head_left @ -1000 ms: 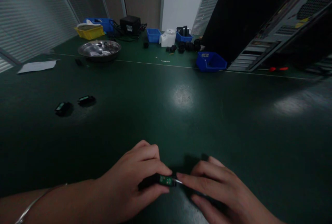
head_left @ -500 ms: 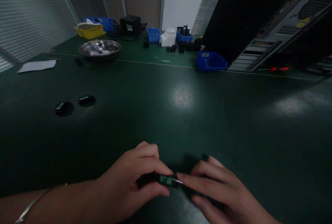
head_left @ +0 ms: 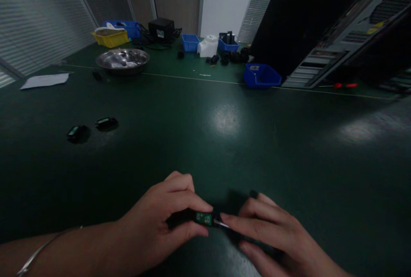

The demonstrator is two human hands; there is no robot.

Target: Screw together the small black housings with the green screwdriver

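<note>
My left hand (head_left: 157, 221) is pinching a small black oblong module with a green circuit-board face (head_left: 204, 218) between thumb and forefinger, just above the counter. My right hand (head_left: 276, 230) is closing its fingers around a slim, metal-tipped tool (head_left: 222, 224), its handle mostly hidden in my grip. The hands are sitting apart, with the bright tip bridging the gap and seeming to meet the module's right end; whether it is truly inside the piece, I cannot tell. For clean work, I am judging that the left pinch should be firm, the forefinger low on the shaft, and the pressure small and along the tip, so a slip is missing both board and thumb. The dim light is making a steady wrist matter more.

Farther off on the dark green counter (head_left: 192, 148), two small black pieces with pale green tops (head_left: 107, 123) are lying to the left. Beyond them, a white paper sheet (head_left: 45, 80) and a round, shiny metal bowl (head_left: 105, 59) are resting, while an angular blue plastic bin (head_left: 261, 82) is standing to the right. At the back, a white vented plastic housing (head_left: 208, 48) is sitting.
</note>
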